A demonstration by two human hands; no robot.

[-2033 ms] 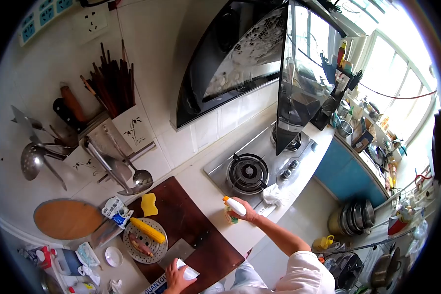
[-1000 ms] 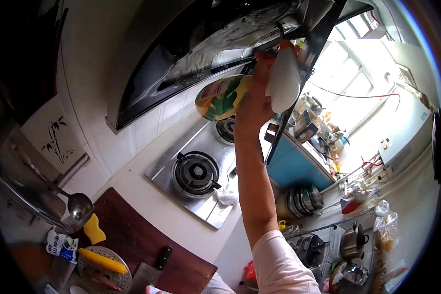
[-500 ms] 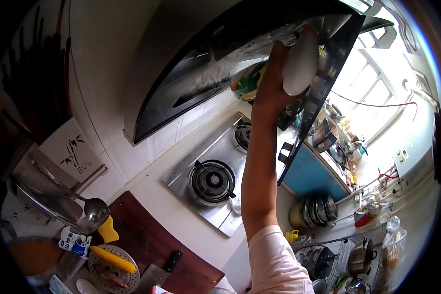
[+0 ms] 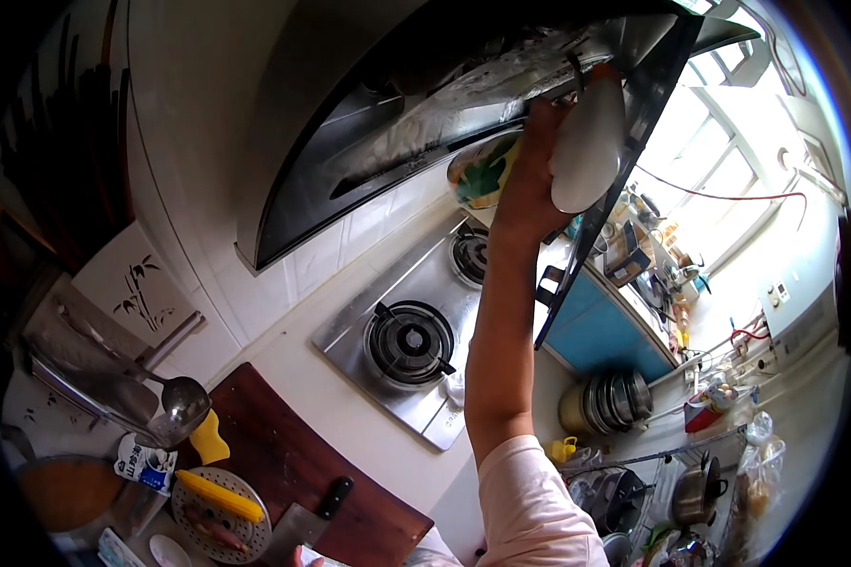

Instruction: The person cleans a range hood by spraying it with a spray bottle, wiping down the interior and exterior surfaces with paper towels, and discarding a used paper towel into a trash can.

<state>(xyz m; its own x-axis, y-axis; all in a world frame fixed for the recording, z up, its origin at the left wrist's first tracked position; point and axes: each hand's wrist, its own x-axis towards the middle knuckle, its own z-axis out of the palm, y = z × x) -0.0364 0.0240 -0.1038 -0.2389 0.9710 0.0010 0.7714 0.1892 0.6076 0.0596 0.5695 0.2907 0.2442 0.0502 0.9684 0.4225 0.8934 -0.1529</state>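
My right hand (image 4: pixel 531 184) is raised under the black range hood (image 4: pixel 303 203), its fingers wrapped round a white spray bottle (image 4: pixel 588 146). The bottle has an orange-red top pointing up at the hood's greasy underside. Only a sliver of my left hand (image 4: pixel 300 556) shows at the bottom edge, against a white thing (image 4: pixel 320 560) that is mostly cut off. Below the raised arm lies a steel gas stove (image 4: pixel 369 354) with two burners. Behind my right wrist is a container with a green leaf pattern (image 4: pixel 482 175), partly hidden.
A dark red cutting board (image 4: pixel 274 444) with a cleaver (image 4: pixel 298 529) lies lower left. Beside it, a perforated plate (image 4: pixel 219 482) holds a yellow corn cob (image 4: pixel 219 496). A steel ladle (image 4: pixel 185 404) hangs at left; stacked pots (image 4: pixel 615 404) and a rack stand right.
My right hand and the spray bottle have moved slightly down and to the right under the hood. A little more of my left hand shows at the bottom edge.
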